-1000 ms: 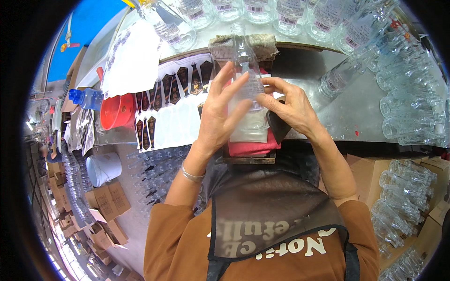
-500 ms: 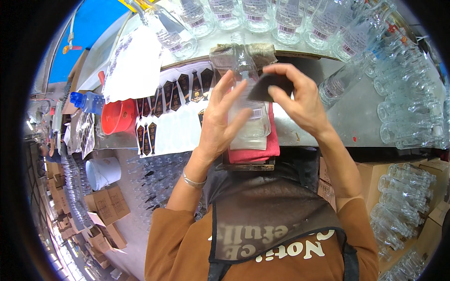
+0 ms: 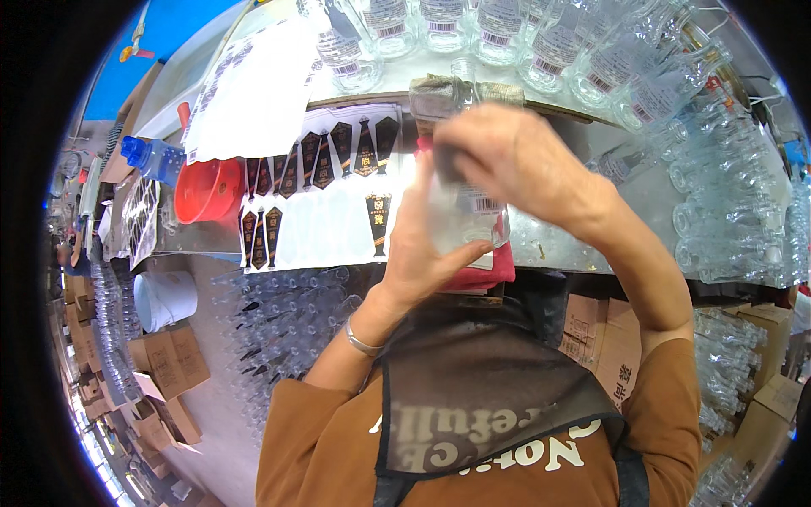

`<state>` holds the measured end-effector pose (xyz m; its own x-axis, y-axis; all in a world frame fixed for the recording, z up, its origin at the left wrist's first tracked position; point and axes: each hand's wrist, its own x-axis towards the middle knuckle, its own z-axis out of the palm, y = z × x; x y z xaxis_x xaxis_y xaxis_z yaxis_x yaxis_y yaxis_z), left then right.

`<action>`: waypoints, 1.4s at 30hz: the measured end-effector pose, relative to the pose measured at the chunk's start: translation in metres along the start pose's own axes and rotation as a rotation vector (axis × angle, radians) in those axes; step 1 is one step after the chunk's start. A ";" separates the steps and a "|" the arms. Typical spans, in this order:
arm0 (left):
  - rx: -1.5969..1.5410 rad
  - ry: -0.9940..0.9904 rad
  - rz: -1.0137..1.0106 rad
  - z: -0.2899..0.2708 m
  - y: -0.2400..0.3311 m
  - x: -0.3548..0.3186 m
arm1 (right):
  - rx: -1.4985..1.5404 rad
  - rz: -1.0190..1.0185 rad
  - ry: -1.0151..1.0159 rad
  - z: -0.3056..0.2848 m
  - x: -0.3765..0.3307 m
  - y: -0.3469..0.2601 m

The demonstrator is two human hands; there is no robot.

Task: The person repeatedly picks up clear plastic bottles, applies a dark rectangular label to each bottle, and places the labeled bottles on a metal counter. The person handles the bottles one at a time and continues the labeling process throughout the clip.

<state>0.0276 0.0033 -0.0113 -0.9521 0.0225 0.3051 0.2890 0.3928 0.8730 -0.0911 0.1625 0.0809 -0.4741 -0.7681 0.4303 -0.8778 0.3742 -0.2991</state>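
A clear glass bottle (image 3: pixel 481 221) with a printed back label lies on a red cloth (image 3: pixel 494 269), its neck resting on a rolled grey-brown cloth (image 3: pixel 435 100). My left hand (image 3: pixel 416 258) is against the bottle's left side, fingers stretched out and thumb spread across its near end. Above the bottle's middle, my right hand (image 3: pixel 524 169) is closed on a dark flat pad (image 3: pixel 456 160). Motion smears the fingers and the pad, so whether the pad touches the glass is unclear. My right hand hides much of the bottle's body.
A white sheet of black tie-shaped labels (image 3: pixel 325 228) lies left of the bottle, near a red plastic bowl (image 3: pixel 207 196) and a blue-capped bottle (image 3: pixel 156 159). Labelled bottles (image 3: pixel 498 34) stand along the back. More glass bottles (image 3: pixel 718 211) lie stacked at the right.
My right hand has moved left over the bottle with the dark pad. My left hand has come down alongside the bottle. The view has shifted slightly.
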 end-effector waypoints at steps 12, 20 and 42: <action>0.048 -0.011 0.029 -0.003 -0.004 0.000 | 0.147 0.184 0.250 -0.005 -0.019 0.024; -0.107 -0.089 -0.066 -0.010 -0.014 -0.001 | 0.437 0.441 0.373 0.006 -0.048 0.040; 0.143 -0.058 0.020 0.001 -0.004 -0.002 | -0.017 -0.172 0.049 0.022 -0.029 -0.020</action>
<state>0.0281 0.0028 -0.0159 -0.9515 0.0828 0.2963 0.2950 0.5185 0.8026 -0.0581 0.1656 0.0556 -0.3190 -0.7957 0.5149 -0.9472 0.2482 -0.2032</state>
